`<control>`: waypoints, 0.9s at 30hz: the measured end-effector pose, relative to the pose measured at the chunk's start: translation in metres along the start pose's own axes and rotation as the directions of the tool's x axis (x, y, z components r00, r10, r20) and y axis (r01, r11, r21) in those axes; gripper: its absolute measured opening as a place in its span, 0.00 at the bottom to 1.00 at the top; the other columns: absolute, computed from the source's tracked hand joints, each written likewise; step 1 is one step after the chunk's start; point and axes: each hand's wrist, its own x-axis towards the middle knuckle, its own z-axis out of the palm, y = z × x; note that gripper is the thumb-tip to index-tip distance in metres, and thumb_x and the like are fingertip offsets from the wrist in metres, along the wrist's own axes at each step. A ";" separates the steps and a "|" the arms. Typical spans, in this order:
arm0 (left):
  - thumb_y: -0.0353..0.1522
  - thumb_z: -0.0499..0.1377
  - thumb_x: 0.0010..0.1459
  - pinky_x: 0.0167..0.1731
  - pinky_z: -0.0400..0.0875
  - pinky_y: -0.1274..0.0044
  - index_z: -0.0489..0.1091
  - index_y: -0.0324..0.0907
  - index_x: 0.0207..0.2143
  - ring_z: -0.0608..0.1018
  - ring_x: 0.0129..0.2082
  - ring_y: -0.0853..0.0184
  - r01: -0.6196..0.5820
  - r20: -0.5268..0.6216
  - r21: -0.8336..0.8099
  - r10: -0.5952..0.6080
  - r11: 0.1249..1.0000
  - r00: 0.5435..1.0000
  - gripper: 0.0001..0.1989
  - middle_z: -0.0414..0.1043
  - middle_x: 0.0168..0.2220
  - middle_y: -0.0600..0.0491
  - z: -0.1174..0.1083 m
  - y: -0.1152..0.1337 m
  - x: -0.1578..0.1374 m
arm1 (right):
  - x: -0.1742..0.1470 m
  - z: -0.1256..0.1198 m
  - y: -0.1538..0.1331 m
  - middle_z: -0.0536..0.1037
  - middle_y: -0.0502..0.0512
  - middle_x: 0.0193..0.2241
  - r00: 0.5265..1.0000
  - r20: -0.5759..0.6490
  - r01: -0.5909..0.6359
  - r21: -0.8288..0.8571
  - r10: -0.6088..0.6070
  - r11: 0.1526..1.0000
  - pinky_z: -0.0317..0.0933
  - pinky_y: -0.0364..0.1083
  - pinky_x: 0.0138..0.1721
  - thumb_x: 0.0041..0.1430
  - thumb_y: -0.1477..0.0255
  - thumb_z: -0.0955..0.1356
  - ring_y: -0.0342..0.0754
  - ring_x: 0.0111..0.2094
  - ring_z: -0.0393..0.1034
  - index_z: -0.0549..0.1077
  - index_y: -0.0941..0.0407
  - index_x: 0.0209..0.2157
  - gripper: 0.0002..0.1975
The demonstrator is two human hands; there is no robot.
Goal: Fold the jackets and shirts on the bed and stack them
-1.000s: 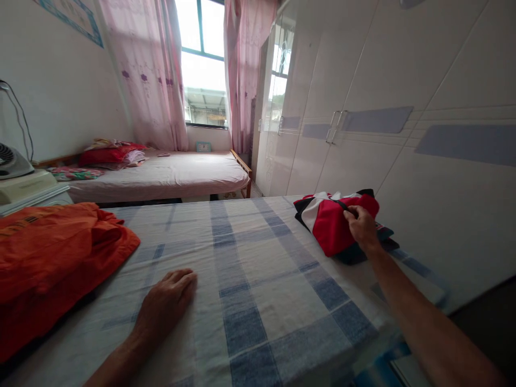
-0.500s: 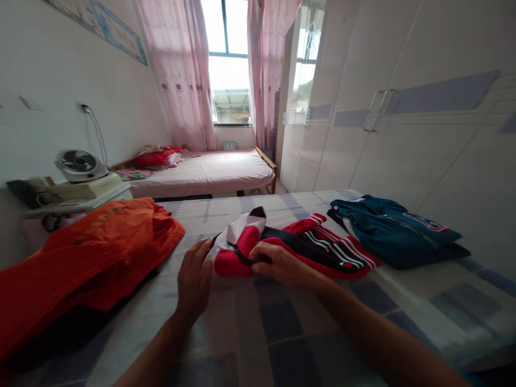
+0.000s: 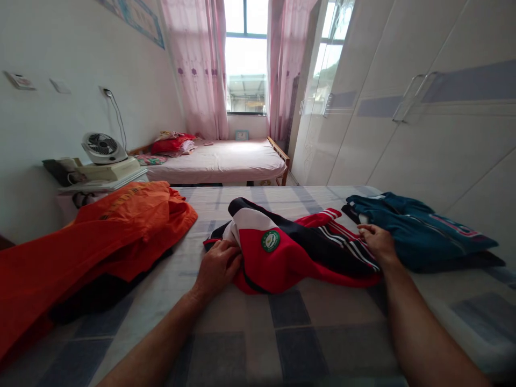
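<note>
A red, black and white jacket [image 3: 278,263] with a round green badge lies partly folded on the bed in front of me. My left hand [image 3: 220,264] is closed on its left end, by the white part, with the fingertips partly hidden in the cloth. At the jacket's right end, beside the striped hem, my right hand [image 3: 378,242] is closed, thumb and fingers pinched together on the edge of the fabric. Black cloth and a red edge stick out past my left hand.
An orange garment [image 3: 133,226] with dark cloth beneath it lies to the left. A folded teal zip jacket [image 3: 419,231] sits close by my right hand. Beyond the checked bedsheet [image 3: 258,338] stand a small fan [image 3: 104,148], another bed [image 3: 226,161] and a white wardrobe [image 3: 371,145].
My right hand has moved from the jacket's middle to its right end. The red and white part has opened out, showing the badge. The view has shifted slightly left.
</note>
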 end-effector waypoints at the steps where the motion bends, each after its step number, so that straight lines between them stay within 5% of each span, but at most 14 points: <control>1: 0.31 0.51 0.59 0.44 0.67 0.68 0.74 0.41 0.35 0.72 0.41 0.61 -0.036 0.023 -0.026 0.037 0.999 0.999 0.11 0.72 0.40 0.47 0.000 0.001 0.000 | 0.000 0.002 0.005 0.77 0.56 0.23 1.000 0.009 0.000 -0.020 0.000 1.000 0.64 0.46 0.30 0.48 0.71 0.63 0.48 0.25 0.71 0.76 0.60 0.35 0.15; 11: 0.36 0.54 0.59 0.53 0.64 0.65 0.69 0.43 0.50 0.68 0.54 0.57 -0.141 0.071 -0.205 0.158 0.969 0.985 0.17 0.65 0.56 0.44 -0.005 0.012 -0.004 | -0.005 0.007 0.000 0.79 0.55 0.26 0.997 0.052 0.067 -0.087 -0.063 0.994 0.61 0.45 0.34 0.49 0.71 0.62 0.48 0.28 0.71 0.78 0.58 0.35 0.16; 20: 0.38 0.63 0.50 0.53 0.65 0.64 0.69 0.43 0.44 0.65 0.58 0.54 -0.042 0.283 -0.272 0.121 0.961 0.951 0.19 0.63 0.58 0.44 -0.010 0.024 -0.002 | -0.008 0.007 -0.002 0.79 0.56 0.32 0.994 0.054 0.102 -0.132 -0.096 0.986 0.61 0.45 0.36 0.50 0.70 0.62 0.48 0.31 0.71 0.78 0.56 0.35 0.16; 23: 0.35 0.65 0.48 0.52 0.65 0.67 0.68 0.43 0.39 0.66 0.56 0.57 -0.086 0.310 -0.284 0.177 0.955 0.934 0.15 0.67 0.54 0.46 -0.013 0.032 -0.002 | -0.008 0.007 -0.002 0.79 0.56 0.32 0.994 0.059 0.102 -0.135 -0.094 0.986 0.61 0.45 0.36 0.51 0.71 0.61 0.48 0.31 0.71 0.78 0.56 0.36 0.16; 27: 0.34 0.64 0.48 0.42 0.69 0.70 0.66 0.44 0.35 0.74 0.42 0.61 -0.158 0.335 -0.181 0.212 0.971 0.918 0.12 0.73 0.40 0.49 -0.007 0.043 -0.008 | -0.007 0.006 -0.002 0.80 0.56 0.33 0.994 0.070 0.096 -0.135 -0.087 0.986 0.61 0.45 0.36 0.50 0.71 0.62 0.48 0.32 0.71 0.78 0.57 0.36 0.15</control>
